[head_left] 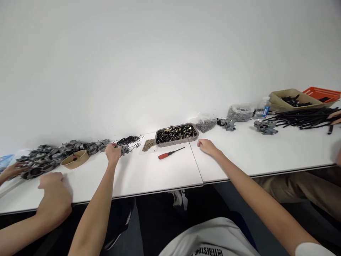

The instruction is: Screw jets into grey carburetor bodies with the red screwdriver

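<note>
My left hand [113,153] is closed around a grey metal casting [124,149] that pokes out to the right of its fingers, just above the white table. Beside it lie a heap of black rubber rings [128,140] and a small clear tray of brass-coloured pieces [148,145]. My right hand [208,147] rests on the table with curled fingers, and nothing shows in them. Left of it are a red-handled screwdriver [167,155] and a metal tray [174,143] full of small black and gold parts.
Grey castings [39,160] are heaped at the left around a tan round container [75,159]. A co-worker's hand [54,192] and arm are near them. Assembled castings [265,127], a water bottle [263,107], black tubes [301,116] and an orange basket [322,93] stand right.
</note>
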A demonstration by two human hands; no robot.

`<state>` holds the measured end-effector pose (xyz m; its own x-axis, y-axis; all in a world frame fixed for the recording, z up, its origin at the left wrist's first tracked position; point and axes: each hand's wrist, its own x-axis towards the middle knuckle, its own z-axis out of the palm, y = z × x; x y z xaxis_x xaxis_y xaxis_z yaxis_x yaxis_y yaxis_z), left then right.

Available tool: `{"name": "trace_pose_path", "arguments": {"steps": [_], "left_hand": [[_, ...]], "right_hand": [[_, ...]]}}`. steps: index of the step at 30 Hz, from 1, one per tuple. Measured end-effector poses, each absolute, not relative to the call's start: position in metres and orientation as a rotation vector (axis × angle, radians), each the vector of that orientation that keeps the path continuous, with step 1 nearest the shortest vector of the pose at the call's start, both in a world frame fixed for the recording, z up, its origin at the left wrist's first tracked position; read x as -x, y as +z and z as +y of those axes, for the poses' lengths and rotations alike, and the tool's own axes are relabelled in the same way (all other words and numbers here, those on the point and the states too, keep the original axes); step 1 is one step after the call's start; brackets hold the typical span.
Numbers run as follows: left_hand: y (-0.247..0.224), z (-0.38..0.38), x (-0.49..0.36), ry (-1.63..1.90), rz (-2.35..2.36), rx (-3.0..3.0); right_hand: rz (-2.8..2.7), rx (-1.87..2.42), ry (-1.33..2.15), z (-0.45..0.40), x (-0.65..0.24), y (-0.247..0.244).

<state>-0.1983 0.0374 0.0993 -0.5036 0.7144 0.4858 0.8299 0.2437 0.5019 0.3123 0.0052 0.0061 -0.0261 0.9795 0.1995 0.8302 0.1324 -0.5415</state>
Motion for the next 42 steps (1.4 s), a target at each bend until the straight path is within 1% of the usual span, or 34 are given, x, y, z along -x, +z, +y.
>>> {"name": "trace_pose_path", "arguments": {"steps": [4, 9, 14, 18, 21, 25, 28, 33, 36, 38, 39, 40, 42], "left_hand": [[0.112, 0.016, 0.155, -1.46, -2.271, 1.801], [0.109, -0.02, 0.07, -1.686, -1.979, 2.375], [0.085, -0.042, -0.01, -1.708, -1.62, 2.859], [0.065, -0.047, -0.046, -1.662, -1.465, 3.118], [0.056, -0.048, -0.051, -1.753, -1.393, 3.274], [0.052, -0.05, -0.038, -1.879, -1.35, 3.5], [0.05, -0.051, -0.027, -1.831, -1.344, 3.604], [0.047, -0.045, -0.021, -1.72, -1.332, 3.572], [0.054, -0.04, -0.016, -1.54, -1.29, 3.697], [0.063, -0.035, -0.009, -1.52, -1.238, 3.745], [0.068, -0.031, -0.003, -1.631, -1.235, 3.702], [0.07, -0.026, 0.003, -1.835, -1.255, 3.594], [0.07, -0.015, 0.017, -2.37, -1.358, 3.204]], "right_hand": [[-1.884, 1.737, 0.375, 0.002, -0.31, 0.009], [-1.855, 1.726, 0.388, -0.002, -0.309, 0.01], [-1.84, 1.689, 0.398, 0.002, -0.311, 0.005], [-1.834, 1.674, 0.38, 0.006, -0.311, 0.001], [-1.836, 1.664, 0.377, 0.009, -0.311, -0.001], [-1.82, 1.651, 0.391, 0.01, -0.311, -0.003], [-1.808, 1.638, 0.408, 0.011, -0.312, -0.004], [-1.796, 1.603, 0.417, 0.013, -0.313, -0.007], [-1.782, 1.561, 0.392, 0.012, -0.314, -0.007], [-1.763, 1.538, 0.348, 0.012, -0.314, -0.004], [-1.753, 1.533, 0.318, 0.013, -0.314, -0.002], [-1.746, 1.532, 0.287, 0.015, -0.314, 0.002], [-1.757, 1.528, 0.229, 0.022, -0.313, 0.013]]}}
